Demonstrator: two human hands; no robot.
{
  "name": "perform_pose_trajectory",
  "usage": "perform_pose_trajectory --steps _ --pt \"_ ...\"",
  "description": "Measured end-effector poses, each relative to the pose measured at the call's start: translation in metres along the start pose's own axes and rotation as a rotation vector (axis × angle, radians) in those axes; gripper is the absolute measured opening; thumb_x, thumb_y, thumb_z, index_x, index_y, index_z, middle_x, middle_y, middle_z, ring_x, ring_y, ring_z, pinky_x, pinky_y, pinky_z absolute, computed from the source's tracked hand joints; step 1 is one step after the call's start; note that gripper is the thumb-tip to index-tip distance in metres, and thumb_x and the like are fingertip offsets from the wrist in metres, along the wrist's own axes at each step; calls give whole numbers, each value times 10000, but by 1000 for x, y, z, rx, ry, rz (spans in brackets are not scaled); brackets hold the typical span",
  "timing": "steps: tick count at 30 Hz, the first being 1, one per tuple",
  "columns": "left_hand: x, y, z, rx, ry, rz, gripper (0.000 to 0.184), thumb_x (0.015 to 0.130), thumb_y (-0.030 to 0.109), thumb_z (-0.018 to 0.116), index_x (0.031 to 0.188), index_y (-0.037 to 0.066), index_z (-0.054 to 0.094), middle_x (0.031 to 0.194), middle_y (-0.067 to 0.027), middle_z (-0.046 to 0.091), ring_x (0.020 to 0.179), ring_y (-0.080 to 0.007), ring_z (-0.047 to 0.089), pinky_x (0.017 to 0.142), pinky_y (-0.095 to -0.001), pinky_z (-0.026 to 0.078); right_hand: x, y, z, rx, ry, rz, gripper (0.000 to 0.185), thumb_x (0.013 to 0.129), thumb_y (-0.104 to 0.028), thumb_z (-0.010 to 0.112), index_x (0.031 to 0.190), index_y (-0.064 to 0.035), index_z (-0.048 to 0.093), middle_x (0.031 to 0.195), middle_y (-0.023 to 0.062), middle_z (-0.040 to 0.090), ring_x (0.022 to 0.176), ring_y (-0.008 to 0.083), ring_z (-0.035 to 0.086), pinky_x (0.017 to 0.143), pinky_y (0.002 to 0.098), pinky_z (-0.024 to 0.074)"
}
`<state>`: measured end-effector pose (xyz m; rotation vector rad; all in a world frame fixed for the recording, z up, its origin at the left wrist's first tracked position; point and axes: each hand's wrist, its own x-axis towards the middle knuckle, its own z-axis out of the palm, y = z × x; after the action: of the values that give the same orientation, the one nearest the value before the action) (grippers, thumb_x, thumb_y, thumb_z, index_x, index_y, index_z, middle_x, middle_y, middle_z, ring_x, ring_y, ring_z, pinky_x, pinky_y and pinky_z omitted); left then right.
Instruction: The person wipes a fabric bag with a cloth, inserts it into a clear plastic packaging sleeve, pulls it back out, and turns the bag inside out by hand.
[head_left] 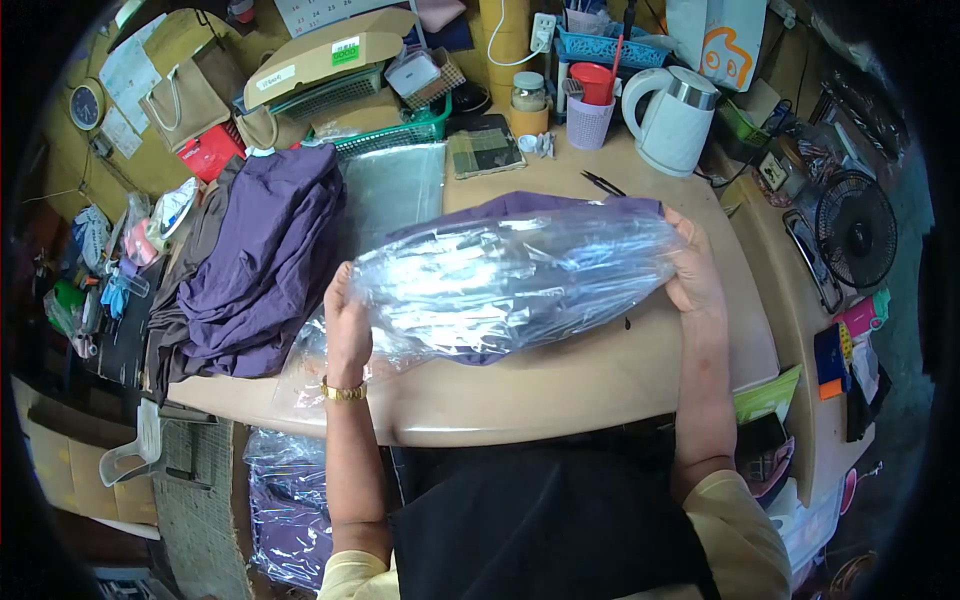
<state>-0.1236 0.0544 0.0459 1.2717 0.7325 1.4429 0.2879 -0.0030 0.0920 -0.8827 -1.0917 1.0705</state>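
A purple folded garment in a clear plastic bag [520, 275] stretches between my hands, just over the table. My left hand [346, 308], with a gold watch at the wrist, closes on the bag's left end. At the other end, my right hand [696, 268] grips the bag near the garment's purple edge. Glare on the crinkled plastic hides much of the cloth. Loose clear film [310, 370] trails beneath my left hand. To the left lies a pile of purple garments [262, 250], and behind the bag is a stack of flat clear bags [400, 190].
Dark tweezers [603, 184] lie behind the bag. A white kettle [672, 120], a lilac cup [590, 122], a jar [528, 92] and a dark booklet [485, 150] line the back. A black fan [855, 228] stands right. Bagged purple garments [288, 500] sit below the table's left side.
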Motion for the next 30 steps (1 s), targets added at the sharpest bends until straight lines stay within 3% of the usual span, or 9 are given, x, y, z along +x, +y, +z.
perform_pose_trajectory --steps 5,8,11,16,20,23,24,27,30 --pt "8 9 -13 -237 38 -328 297 887 33 542 1164 -55 605 1075 -128 689 937 -198 681 812 -329 572 -1 4 7 298 6 91 603 770 151 547 1366 101 464 1197 148 655 1031 151 649 870 280 531" --pt "12 -14 -44 -880 -61 -506 332 878 31 549 1190 -82 571 1144 -200 660 1021 -292 678 902 -425 590 10 23 7 -102 11 -1 562 764 160 537 1323 99 516 1146 142 678 1004 160 660 868 274 526" --pt "-1 -4 -26 -950 -116 -314 391 853 29 597 1225 -85 549 1195 -203 639 1087 -293 655 942 -433 570 11 28 9 -373 64 -38 507 760 181 527 1257 95 576 1080 137 701 975 159 670 844 267 529" --pt "-16 13 46 -500 85 -27 1013 708 -77 621 1591 118 164 1465 -144 451 1245 -247 533 975 -355 517 24 47 2 47 131 126 409 763 139 575 1165 84 626 1017 133 714 906 184 686 797 288 547" --pt "-14 8 53 72 -25 204 1145 685 -119 537 1590 153 -110 1396 -125 478 1109 -180 559 875 -290 511 21 41 20 190 115 200 253 842 36 582 1082 29 662 949 103 720 812 183 707 781 306 577" --pt "-14 -4 43 556 -45 370 1167 716 -13 665 1587 116 -102 1428 -90 428 1085 -141 524 908 -281 488 22 45 19 507 94 218 284 839 43 573 1116 47 637 965 127 704 874 219 694 752 350 583" --pt "-17 -11 43 513 -14 374 1053 744 -61 585 1600 102 -7 1268 -76 521 1068 -120 507 907 -283 476 24 46 21 514 118 237 289 841 35 571 1123 45 635 966 124 704 876 220 694 753 358 584" --pt "-7 -13 26 583 90 335 988 715 -190 601 1573 13 156 1392 -119 525 1011 -125 595 890 -261 497 23 45 18 482 88 255 296 842 28 573 1131 47 636 976 116 708 879 208 692 761 352 574" --pt "-1 4 5 219 19 81 804 740 -85 638 1483 -46 335 1394 -119 538 1088 -117 589 937 -261 491 20 37 -5 192 -41 226 280 842 20 585 1111 55 651 993 106 716 866 172 683 763 317 549"
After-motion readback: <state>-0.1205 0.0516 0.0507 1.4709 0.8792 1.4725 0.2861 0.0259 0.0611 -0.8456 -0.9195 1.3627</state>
